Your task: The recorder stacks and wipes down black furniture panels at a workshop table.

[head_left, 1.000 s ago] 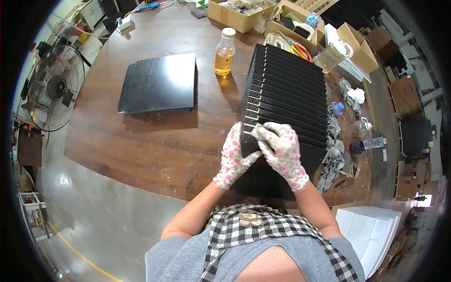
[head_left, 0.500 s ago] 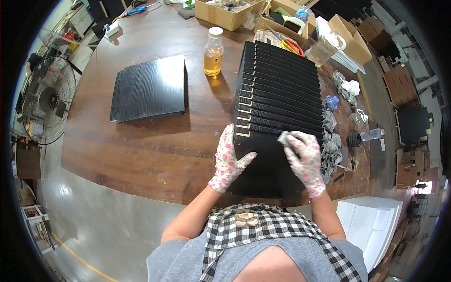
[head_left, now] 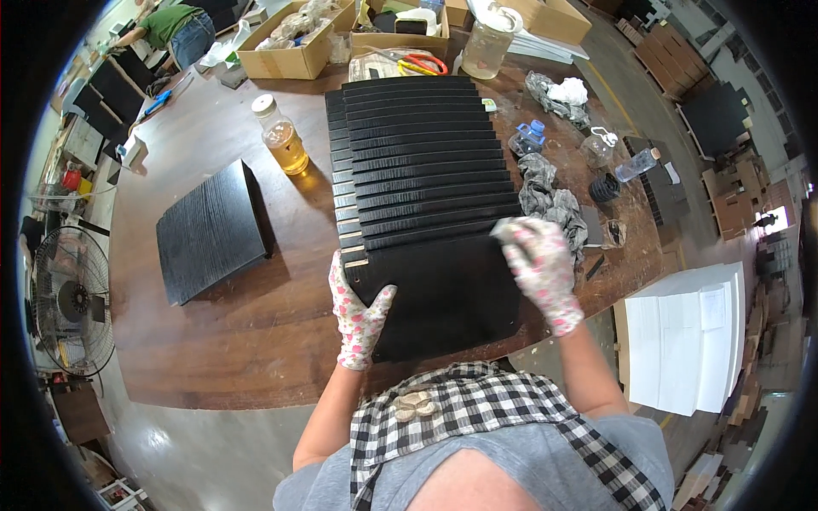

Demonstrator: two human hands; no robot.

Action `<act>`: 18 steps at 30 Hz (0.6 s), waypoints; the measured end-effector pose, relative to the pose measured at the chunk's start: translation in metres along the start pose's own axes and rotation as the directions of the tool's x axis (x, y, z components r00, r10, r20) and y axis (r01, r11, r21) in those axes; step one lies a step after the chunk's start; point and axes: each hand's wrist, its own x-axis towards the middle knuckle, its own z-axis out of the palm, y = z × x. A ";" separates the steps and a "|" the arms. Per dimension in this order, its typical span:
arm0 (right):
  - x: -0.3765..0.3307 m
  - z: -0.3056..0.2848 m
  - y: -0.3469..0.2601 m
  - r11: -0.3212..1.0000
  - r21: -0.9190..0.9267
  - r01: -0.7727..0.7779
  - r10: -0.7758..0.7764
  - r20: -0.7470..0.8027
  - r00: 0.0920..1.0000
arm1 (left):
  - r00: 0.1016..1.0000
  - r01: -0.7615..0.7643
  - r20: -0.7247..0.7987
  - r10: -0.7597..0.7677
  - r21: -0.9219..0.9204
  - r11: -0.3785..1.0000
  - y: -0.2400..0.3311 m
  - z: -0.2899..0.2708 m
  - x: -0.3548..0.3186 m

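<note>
Black wood-grain panels (head_left: 426,162) lie overlapped in a stepped stack in front of me, pale strips showing along their left ends. The nearest black panel (head_left: 434,294) shows a broad smooth face. My left hand (head_left: 356,317), in a flowered glove, grips this panel's left edge, thumb on top and fingers along the side. At its upper right edge is my right hand (head_left: 541,268), gloved alike and smeared by motion, its fingers drawn together. A small pale block showed clearly in those fingers a moment earlier; now it is hard to make out at the fingertips.
Left of the stack stand a bottle of amber liquid (head_left: 285,140) and another black panel pile (head_left: 213,230). Crumpled grey plastic (head_left: 554,200), small bottles (head_left: 528,136) and a jar (head_left: 492,43) line the right. Scissors (head_left: 417,64) and cartons (head_left: 290,43) lie behind. A person (head_left: 175,34) bends far left.
My right hand has moved rightward over the front panel to its right edge. My left hand keeps its grip. The whole view has turned, bringing a person into sight at the far left.
</note>
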 end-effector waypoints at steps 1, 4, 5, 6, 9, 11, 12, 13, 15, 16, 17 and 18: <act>-0.007 -0.007 0.021 0.995 -0.027 -0.098 0.097 -0.039 0.995 | 1.000 0.018 0.005 -0.018 -0.019 1.000 0.000 0.001 0.000; -0.004 -0.015 0.018 0.995 -0.058 -0.081 0.074 -0.109 0.991 | 1.000 0.018 0.015 -0.018 -0.024 1.000 -0.002 0.000 0.000; -0.003 -0.005 0.009 1.000 -0.009 -0.028 0.027 -0.116 0.993 | 1.000 0.002 0.006 -0.002 -0.005 1.000 -0.003 0.000 0.000; -0.002 0.003 -0.002 1.000 0.031 0.000 0.002 -0.078 0.997 | 1.000 0.015 0.024 -0.015 -0.011 1.000 -0.003 -0.001 0.001; -0.005 0.003 0.004 1.000 0.004 -0.005 0.005 -0.049 0.999 | 0.999 0.044 0.035 -0.042 -0.061 0.997 -0.003 0.000 0.001; -0.006 -0.017 0.031 0.990 -0.102 -0.099 0.093 -0.064 0.994 | 0.998 0.055 0.026 -0.053 -0.053 0.997 -0.005 -0.002 -0.002; -0.011 -0.023 0.048 0.981 -0.083 -0.175 0.170 -0.061 0.984 | 0.998 0.060 0.025 -0.059 -0.055 0.997 -0.004 -0.001 -0.002; -0.010 -0.026 0.055 0.966 -0.068 -0.251 0.247 -0.057 0.967 | 0.998 0.063 0.016 -0.062 -0.055 0.997 -0.003 0.000 -0.001; 0.006 -0.030 0.039 1.000 0.010 -0.026 0.026 -0.057 0.998 | 1.000 0.006 -0.008 -0.006 -0.001 1.000 -0.002 0.001 0.000; 0.016 -0.024 0.027 0.997 0.063 0.048 -0.045 -0.042 0.998 | 1.000 0.029 -0.005 -0.029 -0.007 1.000 0.002 0.000 0.001; 0.024 -0.018 0.019 0.986 0.117 0.121 -0.119 -0.030 0.992 | 0.998 0.061 0.001 -0.061 -0.007 0.998 0.004 0.000 0.002; 0.032 -0.008 0.015 0.969 0.173 0.176 -0.176 -0.017 0.984 | 1.000 0.023 0.000 -0.023 0.029 0.999 0.001 -0.001 0.002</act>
